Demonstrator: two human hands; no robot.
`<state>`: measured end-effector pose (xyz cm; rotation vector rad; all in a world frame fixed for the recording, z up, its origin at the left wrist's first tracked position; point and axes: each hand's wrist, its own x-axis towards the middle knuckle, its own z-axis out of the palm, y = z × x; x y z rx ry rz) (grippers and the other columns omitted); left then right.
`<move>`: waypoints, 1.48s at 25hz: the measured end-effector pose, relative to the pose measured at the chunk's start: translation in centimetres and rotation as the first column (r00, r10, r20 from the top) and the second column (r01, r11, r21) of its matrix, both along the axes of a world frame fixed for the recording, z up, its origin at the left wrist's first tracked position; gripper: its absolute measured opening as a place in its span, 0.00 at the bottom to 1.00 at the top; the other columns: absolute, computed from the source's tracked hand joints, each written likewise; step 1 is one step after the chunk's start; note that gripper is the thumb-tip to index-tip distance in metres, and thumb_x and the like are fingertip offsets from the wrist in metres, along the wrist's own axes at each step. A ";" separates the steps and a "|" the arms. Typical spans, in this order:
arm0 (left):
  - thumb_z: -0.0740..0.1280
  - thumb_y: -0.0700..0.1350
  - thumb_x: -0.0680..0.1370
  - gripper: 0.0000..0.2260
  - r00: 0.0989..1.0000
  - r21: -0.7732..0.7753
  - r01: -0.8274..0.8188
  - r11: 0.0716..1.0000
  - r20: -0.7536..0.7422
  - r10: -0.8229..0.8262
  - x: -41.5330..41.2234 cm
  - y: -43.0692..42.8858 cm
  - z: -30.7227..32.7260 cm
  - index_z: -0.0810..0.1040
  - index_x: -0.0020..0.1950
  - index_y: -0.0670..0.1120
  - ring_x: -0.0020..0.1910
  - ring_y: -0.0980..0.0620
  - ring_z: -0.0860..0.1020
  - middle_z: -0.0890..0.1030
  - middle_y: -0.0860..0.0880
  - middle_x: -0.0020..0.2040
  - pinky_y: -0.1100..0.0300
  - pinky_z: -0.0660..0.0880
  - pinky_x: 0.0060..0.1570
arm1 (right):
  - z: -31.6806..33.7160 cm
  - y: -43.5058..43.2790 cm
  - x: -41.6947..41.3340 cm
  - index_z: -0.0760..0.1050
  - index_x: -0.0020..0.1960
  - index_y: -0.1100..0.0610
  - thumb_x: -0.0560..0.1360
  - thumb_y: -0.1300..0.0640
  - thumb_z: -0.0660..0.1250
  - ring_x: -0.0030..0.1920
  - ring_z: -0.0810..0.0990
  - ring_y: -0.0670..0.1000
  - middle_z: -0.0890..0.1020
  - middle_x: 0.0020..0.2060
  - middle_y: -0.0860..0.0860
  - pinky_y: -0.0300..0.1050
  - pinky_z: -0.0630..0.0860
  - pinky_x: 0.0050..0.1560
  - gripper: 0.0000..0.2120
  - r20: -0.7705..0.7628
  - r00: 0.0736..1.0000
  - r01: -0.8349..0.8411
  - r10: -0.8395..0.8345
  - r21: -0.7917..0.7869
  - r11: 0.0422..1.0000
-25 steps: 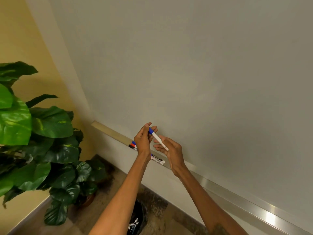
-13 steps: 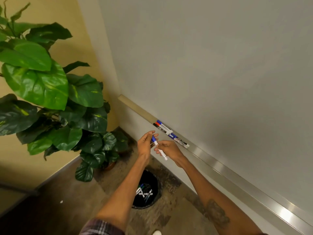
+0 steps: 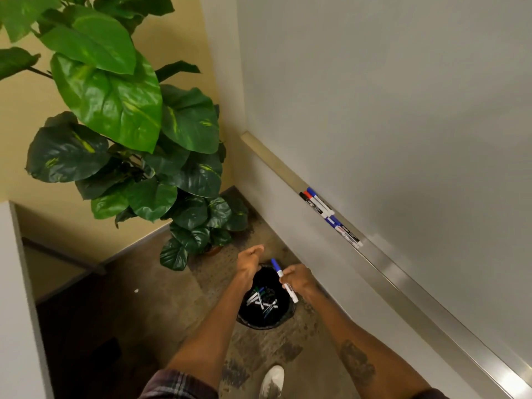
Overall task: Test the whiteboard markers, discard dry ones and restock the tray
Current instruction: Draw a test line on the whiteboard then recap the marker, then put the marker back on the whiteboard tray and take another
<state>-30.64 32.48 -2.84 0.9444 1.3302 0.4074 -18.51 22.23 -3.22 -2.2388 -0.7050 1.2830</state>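
1. Blue-capped and white-barrelled, a whiteboard marker [image 3: 279, 273] is pinched by the right hand [image 3: 299, 279], whose fingers are curled round the middle of the barrel. The cap is fitted and points up and away.
2. The marker is held above the open mouth of a black bin [image 3: 253, 322], which stands on the brown floor [image 3: 172, 298] close to the foot of the wall under the whiteboard [image 3: 403, 96].
3. The left hand [image 3: 249, 262] is seen from the back, just left of the marker and apart from it. Its fingers are loosely curled and nothing is seen in its grasp.
4. Several discarded markers [image 3: 263, 300] are heaped crosswise in the bottom of the bin, with white barrels and green and blue caps among them.
5. A metal tray [image 3: 403, 283] is fixed along the lower edge of the whiteboard, to the right of the hands. Three markers [image 3: 319, 204] with black, red and blue caps are laid side by side on its far part, and more markers [image 3: 344, 230] follow just nearer, one blue-capped.
6. A large-leaved potted plant [image 3: 129, 125] is placed at the far left, against a yellow wall [image 3: 28, 182].
7. A plaid sleeve [image 3: 178, 384] and a white shoe [image 3: 272, 381] are seen at the near edge.
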 end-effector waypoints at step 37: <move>0.65 0.45 0.82 0.13 0.661 0.269 0.727 0.632 -0.027 -0.750 26.6 -32.6 8.4 0.79 0.65 0.45 0.55 0.47 0.80 0.81 0.47 0.57 0.58 0.77 0.49 | 9.2 -37.5 20.2 0.83 0.54 0.55 0.76 0.61 0.65 0.56 0.80 0.52 0.81 0.58 0.52 0.45 0.74 0.60 0.10 0.339 0.750 0.479 -0.568 0.314 0.820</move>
